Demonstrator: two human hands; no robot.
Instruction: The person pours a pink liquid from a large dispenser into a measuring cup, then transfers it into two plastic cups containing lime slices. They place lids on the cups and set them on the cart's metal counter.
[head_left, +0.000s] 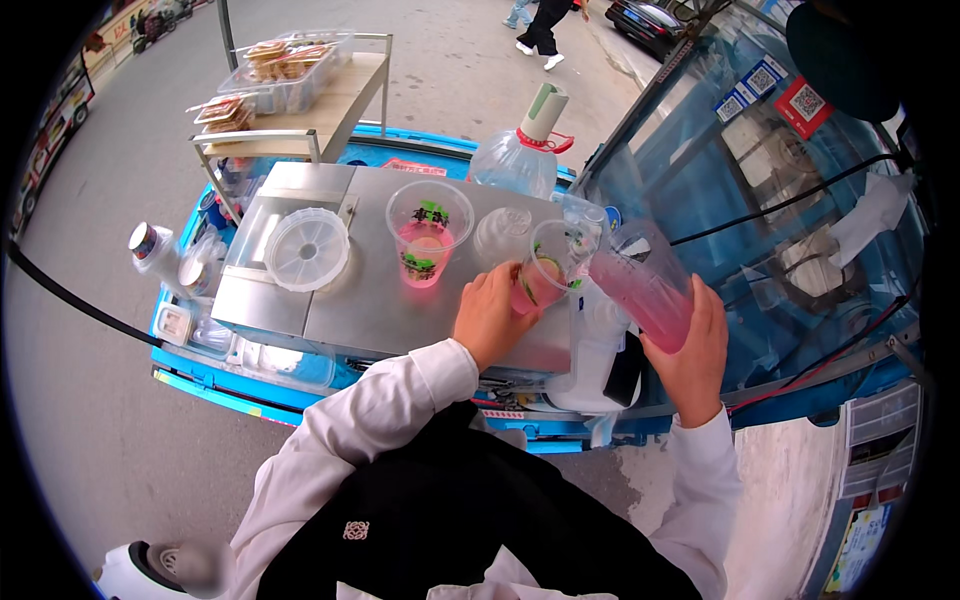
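Observation:
My left hand (491, 311) grips a clear plastic cup (546, 281), which holds pink drink and what looks like a citrus slice. In my right hand (697, 352) is a tall clear plastic shaker cup (649, 289), tilted left with its mouth close to the cup's rim. Pink liquid lies along its lower side. Another clear printed cup (426, 259), partly filled with pink drink and a slice, stands upright on the stainless steel counter (360, 315). Left of it rests a round translucent lid (285, 251) with a central hole. Clear dome lids (504, 232) sit beyond my left hand.
A large water bottle with a pump (514, 161) stands behind the counter. At back left, a wooden shelf (330, 124) carries a clear bin (292, 94) of packaged food. A transparent panel (675, 165) bounds the right side. Stacked cups (161, 259) stand at the cart's left edge.

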